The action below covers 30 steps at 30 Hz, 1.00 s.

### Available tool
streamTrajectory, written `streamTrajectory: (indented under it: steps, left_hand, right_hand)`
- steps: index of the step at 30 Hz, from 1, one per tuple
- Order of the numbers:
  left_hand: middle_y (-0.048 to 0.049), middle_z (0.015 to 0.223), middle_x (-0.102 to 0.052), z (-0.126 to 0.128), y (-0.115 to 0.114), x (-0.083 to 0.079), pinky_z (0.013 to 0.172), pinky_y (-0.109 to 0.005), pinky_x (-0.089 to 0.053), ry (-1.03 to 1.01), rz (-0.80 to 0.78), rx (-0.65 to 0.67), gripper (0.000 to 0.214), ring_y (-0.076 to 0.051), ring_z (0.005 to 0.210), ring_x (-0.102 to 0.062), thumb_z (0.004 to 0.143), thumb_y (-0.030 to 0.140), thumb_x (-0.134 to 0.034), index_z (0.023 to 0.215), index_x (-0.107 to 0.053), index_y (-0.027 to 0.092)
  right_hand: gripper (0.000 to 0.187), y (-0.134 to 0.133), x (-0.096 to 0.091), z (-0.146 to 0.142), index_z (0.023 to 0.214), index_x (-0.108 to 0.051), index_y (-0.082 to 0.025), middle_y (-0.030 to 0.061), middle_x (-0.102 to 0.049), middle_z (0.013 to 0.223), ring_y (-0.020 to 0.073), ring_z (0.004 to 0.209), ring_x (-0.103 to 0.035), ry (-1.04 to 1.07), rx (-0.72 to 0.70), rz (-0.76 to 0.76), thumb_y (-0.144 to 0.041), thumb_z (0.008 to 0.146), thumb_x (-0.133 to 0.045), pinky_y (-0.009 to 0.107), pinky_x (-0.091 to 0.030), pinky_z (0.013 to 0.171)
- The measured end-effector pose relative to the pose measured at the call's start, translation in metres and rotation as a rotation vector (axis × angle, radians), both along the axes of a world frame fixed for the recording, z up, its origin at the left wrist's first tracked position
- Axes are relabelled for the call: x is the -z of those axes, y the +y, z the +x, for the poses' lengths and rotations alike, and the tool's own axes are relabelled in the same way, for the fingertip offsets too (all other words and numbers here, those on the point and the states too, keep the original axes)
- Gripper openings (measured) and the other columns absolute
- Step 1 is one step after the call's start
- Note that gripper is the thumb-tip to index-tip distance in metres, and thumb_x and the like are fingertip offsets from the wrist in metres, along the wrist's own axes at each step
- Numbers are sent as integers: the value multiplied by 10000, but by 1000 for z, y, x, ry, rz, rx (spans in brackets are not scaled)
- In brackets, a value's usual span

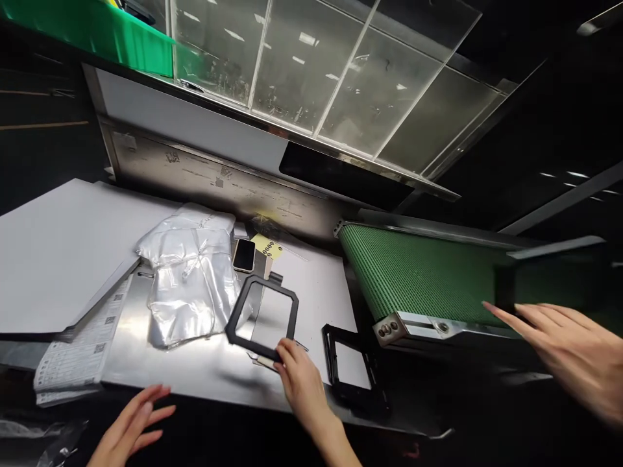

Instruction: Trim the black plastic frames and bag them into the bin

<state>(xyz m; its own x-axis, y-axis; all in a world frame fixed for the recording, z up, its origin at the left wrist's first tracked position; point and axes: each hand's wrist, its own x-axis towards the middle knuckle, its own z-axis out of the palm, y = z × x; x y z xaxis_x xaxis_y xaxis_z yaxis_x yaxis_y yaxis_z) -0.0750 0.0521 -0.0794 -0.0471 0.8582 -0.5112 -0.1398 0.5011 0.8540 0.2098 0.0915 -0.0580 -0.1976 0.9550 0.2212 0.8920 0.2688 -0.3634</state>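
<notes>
Currently, the right hand (300, 379) has its grip clamped on 1 black frame (240, 306) over the tabletop (195, 373), while the left hand (125, 431) hovers nearby, its grip apart.

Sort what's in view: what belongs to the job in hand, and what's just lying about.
Seems part of the job:
- frame, held in the right grip
- second frame, similar, beside it
- perhaps the bags, though no hand touches them

Seems just lying about:
- phone
- yellow sheet
- printed sheets at the left
</notes>
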Motion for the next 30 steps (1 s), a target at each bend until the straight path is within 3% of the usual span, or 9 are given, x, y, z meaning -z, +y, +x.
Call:
streamTrajectory:
  steps: [2,4,8,12,15,20,24,27,30]
  left_hand:
    - [-84,1068,-588,27,16,-15,678,-359,-491,-117,77,5,503,-249,857,-615,728,587,-414,1075,-455,226]
    - [-11,815,-627,48,27,-26,540,-273,-483,-130,118,22,458,-161,609,-615,695,489,-556,1057,-449,230]
    - [119,474,-415,66,26,-34,317,-148,-283,-138,140,11,346,-18,279,-301,731,415,-555,1000,-455,222]
    - [111,492,-385,67,11,-38,306,-150,-284,-215,113,-24,287,-15,287,-269,793,442,-434,966,-461,214]
    - [102,514,-389,71,2,-43,321,-153,-295,-259,90,-43,233,-13,306,-284,801,402,-432,926,-468,208]
    - [94,544,-393,82,-4,-50,356,-165,-322,-265,47,-20,150,-16,333,-313,816,345,-414,874,-462,215]
    - [70,591,-447,77,-8,-52,406,-209,-403,-194,57,70,179,-54,401,-427,816,382,-408,876,-464,222]
    - [-61,841,-581,62,-7,-40,577,-353,-505,-44,107,182,279,-189,681,-597,811,397,-402,963,-502,185]
    - [-105,1331,-331,43,-2,-19,927,-460,-359,190,286,227,453,-286,1154,-404,765,325,-495,1199,-403,236]
  right_hand:
    - [269,-28,-8,-13,1049,-527,-209,81,-564,1089,210,812,-525,13,-127,14,-157,807,-421,376,-465,660]
    - [297,-50,-12,-20,1040,-546,-228,77,-606,1042,221,709,-522,47,-237,18,-148,771,-445,368,-454,569]
    - [389,-75,-14,-17,1121,-493,-273,65,-577,1100,196,708,-531,183,-345,17,-140,756,-493,326,-455,563]
    - [413,-87,-3,-10,1196,-410,-304,85,-423,1251,155,759,-531,750,-70,-121,-232,798,-491,330,-450,674]
    - [349,-90,5,-15,1167,-459,-235,80,-589,984,156,721,-554,1137,125,-337,-339,835,-432,314,-458,633]
    - [397,-90,-1,-23,1131,-486,-179,31,-613,760,139,666,-559,1397,210,-480,-393,797,-483,303,-457,657]
    - [352,-86,-5,-19,1063,-547,-180,16,-587,721,129,645,-531,1510,252,-521,-361,761,-530,284,-448,641]
    - [271,-81,1,-11,973,-597,-201,9,-552,668,133,619,-505,1556,293,-496,-348,764,-508,275,-443,581]
    - [236,-75,10,-5,849,-646,-228,10,-500,567,138,515,-464,1560,285,-536,-371,759,-482,281,-412,450]
